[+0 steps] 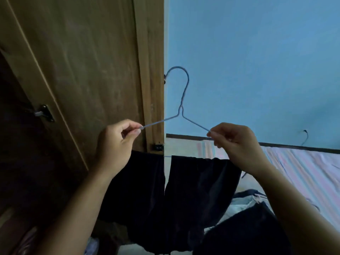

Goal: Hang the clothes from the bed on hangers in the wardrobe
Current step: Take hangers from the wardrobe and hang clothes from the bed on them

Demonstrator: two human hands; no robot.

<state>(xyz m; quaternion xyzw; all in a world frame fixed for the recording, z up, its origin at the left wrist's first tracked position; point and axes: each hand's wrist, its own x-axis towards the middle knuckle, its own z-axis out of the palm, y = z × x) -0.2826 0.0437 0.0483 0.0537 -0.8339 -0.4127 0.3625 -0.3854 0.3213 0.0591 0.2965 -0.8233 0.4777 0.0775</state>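
Hanger [181,107] with dark garment [184,190] draped below, both hands pinching its shoulders: left [117,144], right [237,144].

Dim room: blue wall [257,61] behind a brown wooden door [82,61].
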